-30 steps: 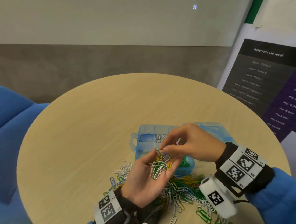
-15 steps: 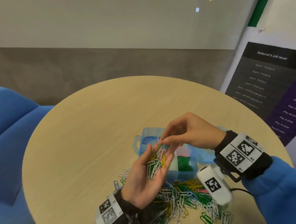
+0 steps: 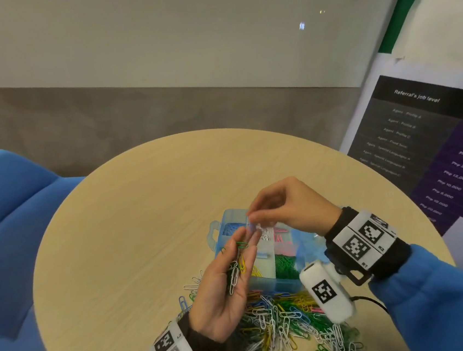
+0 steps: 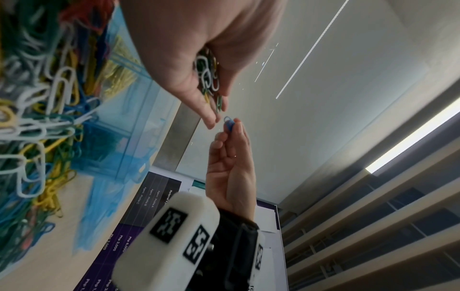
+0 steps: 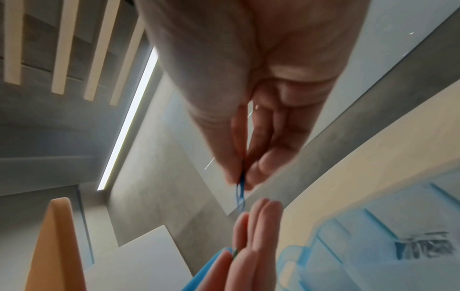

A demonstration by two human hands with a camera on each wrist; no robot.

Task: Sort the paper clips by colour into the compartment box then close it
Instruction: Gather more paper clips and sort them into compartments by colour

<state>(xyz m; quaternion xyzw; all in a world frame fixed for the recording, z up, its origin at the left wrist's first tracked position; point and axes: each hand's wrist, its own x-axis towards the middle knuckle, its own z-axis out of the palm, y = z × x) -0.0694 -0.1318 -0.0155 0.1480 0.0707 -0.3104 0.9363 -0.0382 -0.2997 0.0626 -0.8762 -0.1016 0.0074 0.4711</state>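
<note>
Above the open compartment box (image 3: 260,279), right hand (image 3: 290,206) pinches a blue paper clip (image 4: 229,123) btwn thumb & fingertip. Left hand (image 3: 225,287), palm up w/ fingers relaxed, cups a small bunch of mixed clips (image 3: 236,272). Loose clip pile (image 3: 285,321) lies on tabletop (image 3: 132,220) just in front of box.

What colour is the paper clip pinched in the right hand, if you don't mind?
Blue; the paper clip in the right hand shows best in the left wrist view.
</note>
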